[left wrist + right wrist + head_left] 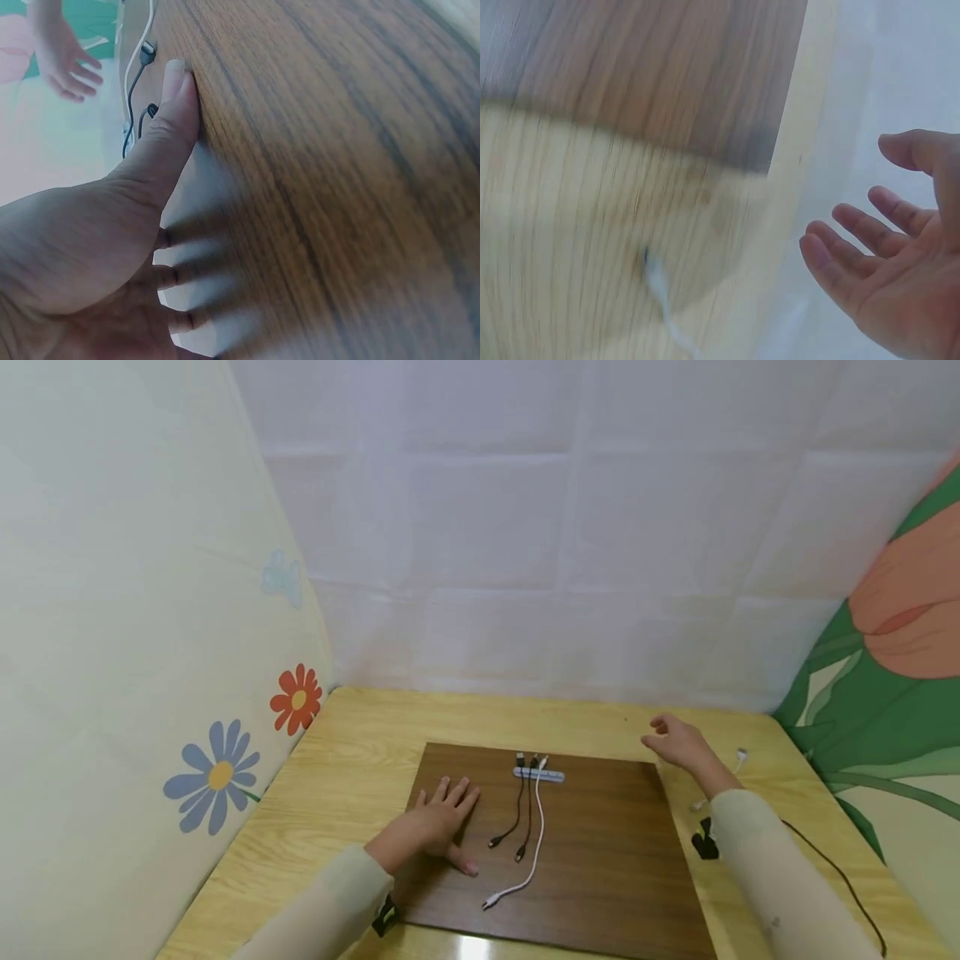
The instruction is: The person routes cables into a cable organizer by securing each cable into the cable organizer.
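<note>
Brown board is lying flat on the larger yellow wooden table, apparently serving as a firm base for the fixture it is carrying. From my remote station, I am reading both hands as free of any grasped object. Left hand is resting on the board's left part, fingers straight and spread, thumb extending toward the cables; I am judging that this wide contact is stopping the board from sliding. Right hand is hovering just past the board's far right corner, fingers loosely bent and pinching nothing. Spare white cable is lying on the table beside the board's right edge, apart from the others, and the right sleeve is partly hiding that area in my head view. On the board, the long white cable is running farthest toward the near edge, while the left black cable and the right black cable are ending sooner. All three are crossing the pale blue cable clip near the far edge, which is presumably separating them so that they are not tangling. Upper plugs are projecting beyond the clip, a position that is probably letting it retain each cable close behind its connector.
</note>
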`<state>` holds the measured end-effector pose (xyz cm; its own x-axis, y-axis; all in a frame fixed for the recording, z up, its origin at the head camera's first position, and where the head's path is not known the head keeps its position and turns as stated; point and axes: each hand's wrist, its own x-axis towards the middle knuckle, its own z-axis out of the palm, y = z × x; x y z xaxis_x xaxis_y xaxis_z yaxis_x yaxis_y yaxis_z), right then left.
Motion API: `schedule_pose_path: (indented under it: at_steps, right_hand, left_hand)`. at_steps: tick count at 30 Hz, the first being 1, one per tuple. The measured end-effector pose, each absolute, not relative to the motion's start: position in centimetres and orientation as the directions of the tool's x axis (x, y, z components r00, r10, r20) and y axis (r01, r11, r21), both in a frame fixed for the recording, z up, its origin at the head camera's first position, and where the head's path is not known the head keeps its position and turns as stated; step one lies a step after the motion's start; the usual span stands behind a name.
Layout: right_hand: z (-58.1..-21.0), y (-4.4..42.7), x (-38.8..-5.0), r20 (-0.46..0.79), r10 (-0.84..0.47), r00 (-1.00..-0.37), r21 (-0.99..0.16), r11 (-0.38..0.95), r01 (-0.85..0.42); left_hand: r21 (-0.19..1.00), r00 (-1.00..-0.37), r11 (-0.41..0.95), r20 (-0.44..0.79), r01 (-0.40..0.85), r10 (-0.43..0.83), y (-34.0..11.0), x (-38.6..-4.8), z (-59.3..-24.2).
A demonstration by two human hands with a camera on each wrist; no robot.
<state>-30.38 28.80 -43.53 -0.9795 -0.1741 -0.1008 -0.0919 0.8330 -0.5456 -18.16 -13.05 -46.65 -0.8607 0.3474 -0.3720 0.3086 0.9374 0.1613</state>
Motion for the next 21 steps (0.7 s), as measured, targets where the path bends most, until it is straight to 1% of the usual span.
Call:
schedule_pose_path:
  at_steps: [6,16,21]
  right_hand:
    - [-43.6,32.2,-30.0,-0.122,-0.120,-0.985,-0.517,0.855,-0.040]
    - [-43.3,34.8,-29.3,-0.118,-0.055,-0.991,-0.488,0.873,0.010]
    - [-43.2,36.3,-28.8,-0.136,-0.023,-0.990,-0.485,0.873,0.046]
  left_hand:
    - [0.165,-0.861,0.939,-0.376,0.302,0.343,-13.0,-18.0,-46.9]
    - [0.168,-0.864,0.939,-0.367,0.302,0.343,-13.0,-18.0,-47.2]
    - [0.171,-0.863,0.936,-0.364,0.308,0.351,-13.0,-18.0,-47.5]
